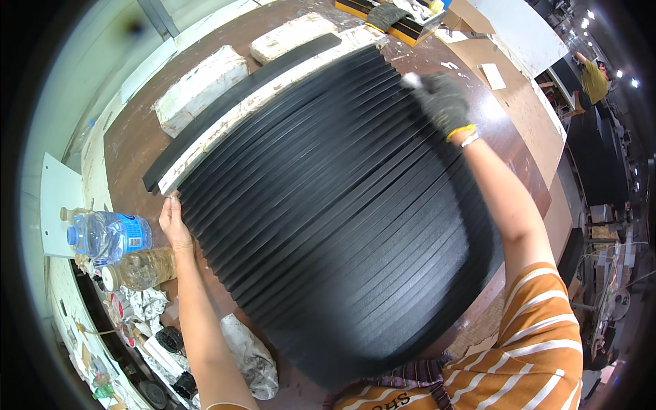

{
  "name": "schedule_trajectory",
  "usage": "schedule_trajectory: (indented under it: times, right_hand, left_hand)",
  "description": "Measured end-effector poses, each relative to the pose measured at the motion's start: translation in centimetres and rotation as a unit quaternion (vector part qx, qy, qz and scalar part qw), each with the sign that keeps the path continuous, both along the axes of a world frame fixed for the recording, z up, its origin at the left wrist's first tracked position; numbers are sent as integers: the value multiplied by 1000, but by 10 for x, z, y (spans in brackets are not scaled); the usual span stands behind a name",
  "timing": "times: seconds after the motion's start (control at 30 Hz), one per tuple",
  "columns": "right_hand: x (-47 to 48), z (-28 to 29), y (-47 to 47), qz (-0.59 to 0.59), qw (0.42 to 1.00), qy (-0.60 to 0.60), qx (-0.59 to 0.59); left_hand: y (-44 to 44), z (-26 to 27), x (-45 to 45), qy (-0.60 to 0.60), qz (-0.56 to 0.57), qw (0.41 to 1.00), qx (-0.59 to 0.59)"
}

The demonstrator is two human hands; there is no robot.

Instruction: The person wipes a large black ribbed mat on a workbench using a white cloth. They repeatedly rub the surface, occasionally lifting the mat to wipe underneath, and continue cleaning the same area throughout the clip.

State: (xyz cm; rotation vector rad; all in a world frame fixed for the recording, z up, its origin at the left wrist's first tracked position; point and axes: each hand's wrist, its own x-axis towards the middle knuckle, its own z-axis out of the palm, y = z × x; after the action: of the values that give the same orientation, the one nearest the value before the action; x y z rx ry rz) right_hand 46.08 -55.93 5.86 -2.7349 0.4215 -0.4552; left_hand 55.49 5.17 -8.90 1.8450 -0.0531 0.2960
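Note:
A broad row of long black strips (307, 184) lies side by side across the table before me. My bare left hand (177, 225) is at their left end, its thumb against the end of a paint-flecked white bar (225, 134); its fingers are partly hidden. A single black strip (241, 97) lies just beyond that bar. My right hand (445, 105), in a dark grey knit glove with a yellow cuff, is over the strips' right ends. A small white wad (411, 80), blurred, shows at its fingertips.
Two white-wrapped blocks (202, 89) rest on the brown table (125, 138) behind the strips. Left of my arm are a large plastic water bottle (110, 236), a jar (141, 269) and a crumpled white cloth (248, 353). An open box (394, 23) with a glove stands far back. A person (594, 82) is at far right.

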Motion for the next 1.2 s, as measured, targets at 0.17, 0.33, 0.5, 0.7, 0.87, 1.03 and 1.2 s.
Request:
schedule_trajectory:
  times: [0.17,0.33,0.5,0.7,0.87,1.03,1.2]
  right_hand:
    - [-12,7,109,285,954,27,-88]
    - [45,-23,-36,-31,997,-19,-74]
    - [57,-8,0,4,999,-52,14]
    - [63,-15,23,63,997,15,-52]
    - [74,-7,-35,-71,992,45,-91]
    - [100,-23,-16,4,994,-58,-92]
    - [137,-34,-3,-51,996,-14,-66]
  left_hand:
    - [3,9,-7,-9,3,1000,13]
    - [-7,2,1,-8,-10,1000,5]
    - [0,5,-5,-11,-2,1000,9]
    - [3,8,-9,0,-10,1000,4]
    - [-3,10,-9,4,-10,1000,2]
    - [-3,9,-8,15,-3,1000,-10]
    - [-9,16,-12,20,5,1000,3]
